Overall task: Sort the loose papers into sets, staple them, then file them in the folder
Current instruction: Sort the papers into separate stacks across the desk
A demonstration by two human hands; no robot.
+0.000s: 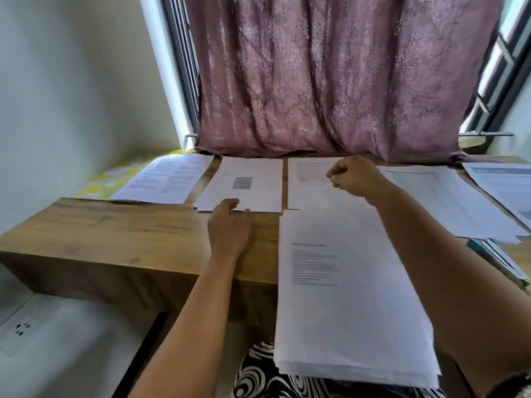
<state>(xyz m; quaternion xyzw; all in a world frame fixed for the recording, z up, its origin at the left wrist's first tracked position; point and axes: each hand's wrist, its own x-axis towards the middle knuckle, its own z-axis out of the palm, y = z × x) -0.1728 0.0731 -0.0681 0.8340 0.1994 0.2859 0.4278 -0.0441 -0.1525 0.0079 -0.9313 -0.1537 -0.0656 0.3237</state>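
Left hand (230,225) rests flat, fingers relaxed, on second paper set (244,182); right hand (355,176) clenched above third set (310,179).

Matt wood-grain table (115,225), white paper sheets (344,282), patterned cloth curtain (330,81)

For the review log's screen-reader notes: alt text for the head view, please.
A person's left hand rests on the near edge of a paper pile on a wooden desk; the curled right hand hovers over another pile. A large stack overhangs the desk edge.
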